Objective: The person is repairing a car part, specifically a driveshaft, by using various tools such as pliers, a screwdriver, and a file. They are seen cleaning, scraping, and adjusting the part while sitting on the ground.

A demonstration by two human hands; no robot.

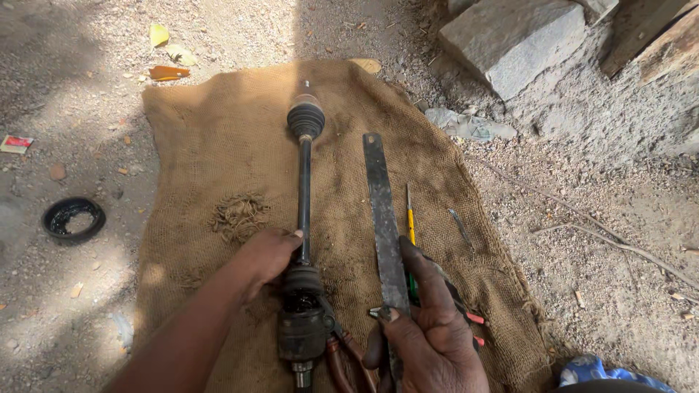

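Our left hand [266, 256] curls its fingers [285, 240] against the long black steel axle shaft with rubber boots [303, 196], centre of frame, just above the near boot. Our right hand [429, 327], lower centre, closes on the flat grey metal bar [382, 211] and a small plier-like tool, thumb along the bar. Judgement: steady the shaft firmly, keep the bar flat. Count: one shaft, two boots, one bar, one yellow-handled screwdriver [411, 225], one brown burlap sack [218, 145], one black rubber ring [73, 218] at left.
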